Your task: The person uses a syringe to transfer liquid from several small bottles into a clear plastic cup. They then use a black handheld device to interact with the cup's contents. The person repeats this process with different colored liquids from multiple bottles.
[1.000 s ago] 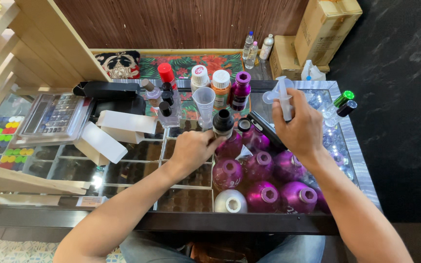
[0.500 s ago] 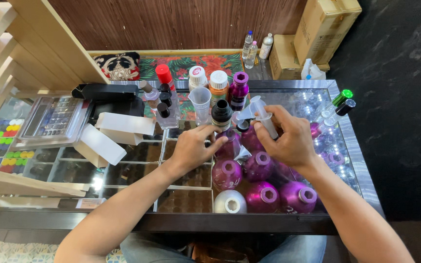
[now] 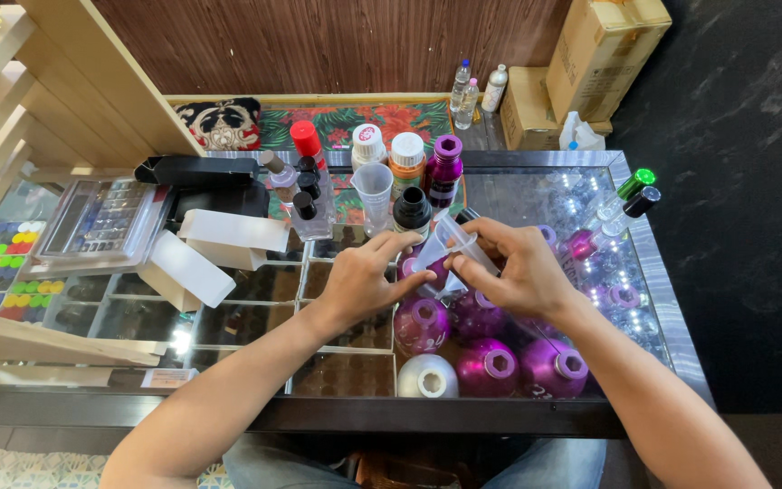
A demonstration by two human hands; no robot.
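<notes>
My right hand (image 3: 519, 270) grips a clear plastic syringe (image 3: 452, 237), held tilted low over a cluster of round purple bottles (image 3: 421, 324) on the glass counter. My left hand (image 3: 364, 279) meets it from the left, thumb and forefinger pinching the syringe's lower end just above a purple bottle's neck. A dark bottle with a black cap (image 3: 411, 210) and a clear measuring cup (image 3: 375, 192) stand just behind the hands. The syringe's tip is hidden by my fingers.
More purple bottles (image 3: 554, 367) and a silver one (image 3: 428, 376) sit at the front edge. Capped bottles (image 3: 407, 154) line the back. White boxes (image 3: 228, 237) and a calculator (image 3: 101, 217) lie to the left, with slim green- and black-capped bottles (image 3: 631, 192) on the right.
My right hand has brought the syringe down from above the counter and leftwards to the purple bottles. My left hand has let go of the black-capped bottle and taken the syringe's end.
</notes>
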